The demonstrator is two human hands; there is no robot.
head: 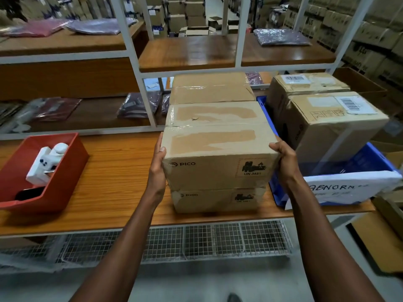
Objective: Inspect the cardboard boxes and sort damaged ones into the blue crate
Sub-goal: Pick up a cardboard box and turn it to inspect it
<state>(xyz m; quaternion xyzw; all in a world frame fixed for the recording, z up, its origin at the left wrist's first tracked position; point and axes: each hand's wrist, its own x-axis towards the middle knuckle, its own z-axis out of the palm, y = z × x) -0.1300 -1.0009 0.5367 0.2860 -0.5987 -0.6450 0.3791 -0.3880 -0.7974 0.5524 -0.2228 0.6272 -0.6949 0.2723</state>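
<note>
Nearest, both forearms reach in from below; the left hand [157, 164] clasps the left end of the top box [218, 147], thumb hooked over the upper edge, and the right hand [283, 163] clasps the right end the same way, fingers curled round the corners; both hands are closed on the cardboard, neither slack. The box sits on, or just above, a second box [218, 199] of the same print at the front of the table [109, 184]; I cannot tell whether it is lifted clear. Its long axis runs left to right across the view; the printed face with the hazard label points toward the person, and the taped seam on top follows the long axis.

To inspect it well, the judgement is to keep it level, tip it slowly to show each face and corner, and keep the thumbs off the torn patches on the lid where the paper skin is stripped; that scuffing may count as damage.

Just right, the blue crate [370, 162] with a handwritten white sign holds two boxes [327, 118]; to the left is a red bin [43, 168]; behind, a third box [211, 89], then shelves [192, 53].
</note>
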